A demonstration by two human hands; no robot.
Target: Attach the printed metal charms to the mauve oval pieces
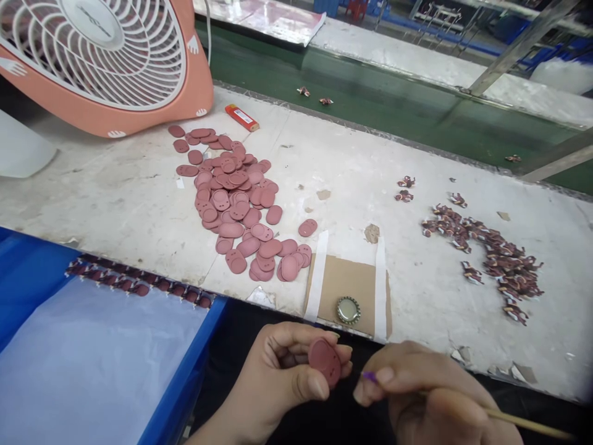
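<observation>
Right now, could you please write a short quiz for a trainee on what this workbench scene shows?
1. Which one holds the pink disc: the left hand or the right hand?
2. True or false: the metal bottle cap lies on the cardboard patch taped to the bench.
3. What colour is the tip of the thin wooden stick?

Key: 1. The left hand. 2. True. 3. Purple.
</observation>
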